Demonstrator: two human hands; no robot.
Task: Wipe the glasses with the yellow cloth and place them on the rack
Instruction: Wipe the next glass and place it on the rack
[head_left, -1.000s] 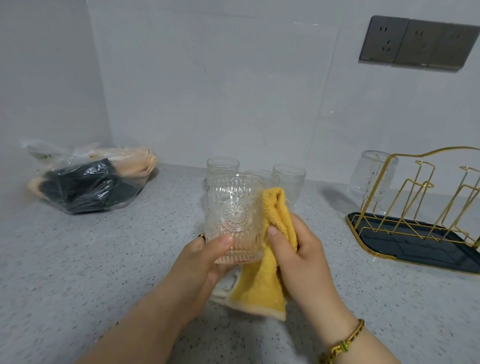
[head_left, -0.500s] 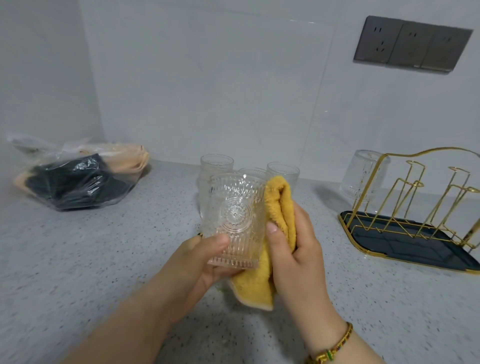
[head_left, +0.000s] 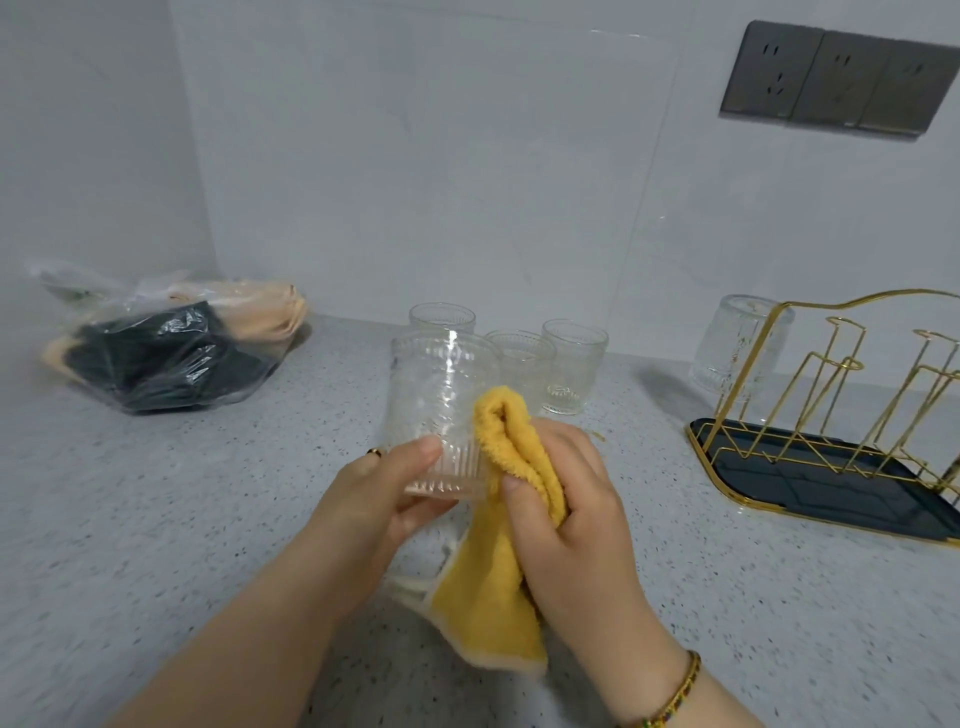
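Note:
My left hand (head_left: 382, 493) grips the base of a clear ribbed glass (head_left: 441, 400), held upright above the counter. My right hand (head_left: 576, 514) holds the yellow cloth (head_left: 493, 571) bunched against the glass's right side; the cloth's tail hangs down below. Three more glasses (head_left: 574, 364) stand behind on the counter. At the right stands the gold wire rack (head_left: 831, 415) on its dark tray, with one glass (head_left: 737, 345) upside down on its far left peg.
A plastic bag (head_left: 161, 348) with dark and tan items lies at the back left by the wall corner. The speckled grey counter (head_left: 156, 519) spreads around. Wall sockets (head_left: 836, 78) sit high at the right.
The cloth has slid down from the glass's rim to its lower right side, and more of it hangs below my right hand. The glass has turned in my left hand.

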